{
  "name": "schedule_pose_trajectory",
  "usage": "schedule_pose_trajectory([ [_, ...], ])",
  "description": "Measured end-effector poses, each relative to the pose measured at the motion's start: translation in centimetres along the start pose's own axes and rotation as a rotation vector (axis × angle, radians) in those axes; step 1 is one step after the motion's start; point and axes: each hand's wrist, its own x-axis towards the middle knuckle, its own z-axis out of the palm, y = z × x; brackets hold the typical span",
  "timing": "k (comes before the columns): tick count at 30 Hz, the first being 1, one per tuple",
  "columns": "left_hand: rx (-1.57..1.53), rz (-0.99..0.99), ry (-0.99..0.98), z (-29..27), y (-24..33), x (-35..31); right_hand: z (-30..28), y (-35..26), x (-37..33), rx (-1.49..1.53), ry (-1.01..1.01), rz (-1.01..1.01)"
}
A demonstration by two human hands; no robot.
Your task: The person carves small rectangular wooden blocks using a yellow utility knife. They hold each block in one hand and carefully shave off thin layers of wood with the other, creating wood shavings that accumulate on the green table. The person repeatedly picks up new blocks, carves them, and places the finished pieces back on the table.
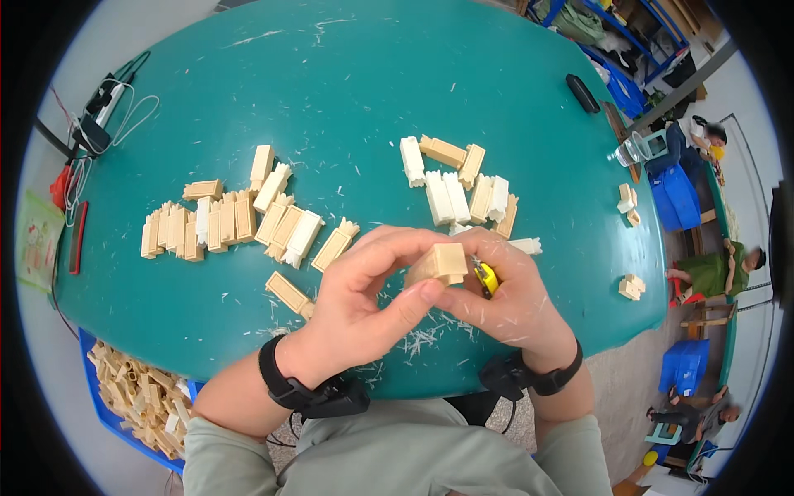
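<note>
Between my two hands, over the near part of the table, is a beige tower-shaped plastic block (pixel 444 263). My left hand (pixel 360 289) is closed on it, thumb along its lower side and fingers behind. The fingertips of my right hand (pixel 521 302) meet the block from the other side. A yellow-and-black tool (pixel 488 279), which looks like a utility knife, is gripped in my right hand; its blade end is hidden. Below the hands lie thin pale shavings (pixel 419 341). One similar beige block (pixel 289 294) rests just left of my left hand.
Several beige and white blocks lie in a left group (pixel 222 221) and a right group (pixel 447 194) on the green table (pixel 331 91). A blue crate (pixel 103 411) of more pieces stands lower left. A few small pieces (pixel 631 287) sit near the right edge. People work beyond.
</note>
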Motion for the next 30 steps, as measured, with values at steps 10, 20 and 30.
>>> schedule_pose_trajectory([
  [10, -0.136, -0.145, 0.104, -0.1, -0.3, 0.3, -0.3, 0.4, -0.1, -0.008, 0.108, -0.018],
  [20, -0.059, -0.018, 0.121, 0.3, -1.0, 0.2, -0.1, 0.9, -0.6, -0.295, 0.098, -0.166],
  [30, -0.002, 0.017, 0.096, 0.6, -1.1, -0.2, 0.0, 1.2, -0.6, -0.332, 0.112, -0.210],
])
